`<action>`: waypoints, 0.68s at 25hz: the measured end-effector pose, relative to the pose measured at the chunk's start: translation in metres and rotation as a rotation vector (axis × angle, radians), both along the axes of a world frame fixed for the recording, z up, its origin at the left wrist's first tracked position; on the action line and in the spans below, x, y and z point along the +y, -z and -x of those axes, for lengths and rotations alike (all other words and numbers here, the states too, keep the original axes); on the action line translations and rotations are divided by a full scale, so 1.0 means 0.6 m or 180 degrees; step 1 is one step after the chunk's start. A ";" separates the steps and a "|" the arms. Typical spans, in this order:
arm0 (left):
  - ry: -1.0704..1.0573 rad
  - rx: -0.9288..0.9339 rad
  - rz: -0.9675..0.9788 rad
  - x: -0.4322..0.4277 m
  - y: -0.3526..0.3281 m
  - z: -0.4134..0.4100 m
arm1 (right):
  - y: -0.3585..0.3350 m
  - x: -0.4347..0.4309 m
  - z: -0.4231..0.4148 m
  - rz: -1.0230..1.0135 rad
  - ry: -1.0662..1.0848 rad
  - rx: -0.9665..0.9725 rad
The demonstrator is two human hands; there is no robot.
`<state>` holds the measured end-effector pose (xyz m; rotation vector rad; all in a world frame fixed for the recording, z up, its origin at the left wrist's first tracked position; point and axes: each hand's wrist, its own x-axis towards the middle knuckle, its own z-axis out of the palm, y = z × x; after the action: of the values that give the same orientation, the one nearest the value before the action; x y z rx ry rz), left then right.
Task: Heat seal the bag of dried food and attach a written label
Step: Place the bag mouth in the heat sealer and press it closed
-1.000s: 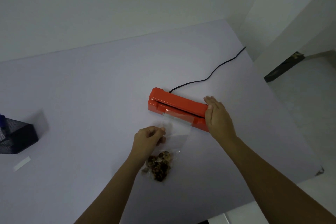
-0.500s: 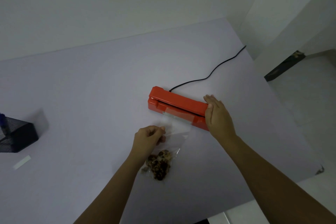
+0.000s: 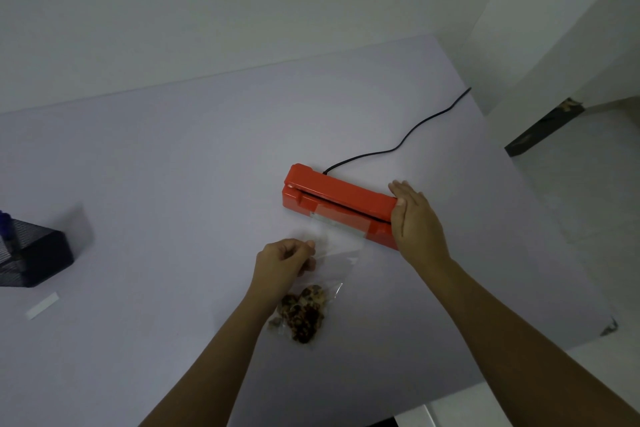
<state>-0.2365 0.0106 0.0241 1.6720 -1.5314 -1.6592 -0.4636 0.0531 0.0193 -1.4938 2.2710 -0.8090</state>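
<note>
The right hand [image 3: 417, 222] lies over one end of the long red plastic heat sealer [image 3: 339, 199], so that end is hidden. The top edge of the clear plastic bag [image 3: 332, 250] goes under the sealer's lid and cannot be seen. The left hand [image 3: 282, 262] hides the bag's left side. The black mesh box [image 3: 34, 260] and the blue thing [image 3: 5, 218] in it are cut off at the left. The small white paper strip [image 3: 42, 306] is too small to show writing.
</note>
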 end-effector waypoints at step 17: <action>-0.0025 0.0015 0.0057 0.001 0.008 -0.001 | 0.001 0.000 0.002 -0.0075 -0.0025 0.0053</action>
<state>-0.2358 0.0111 0.0193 1.6615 -1.5313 -1.6395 -0.4649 0.0529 0.0187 -1.5036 2.2774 -0.7675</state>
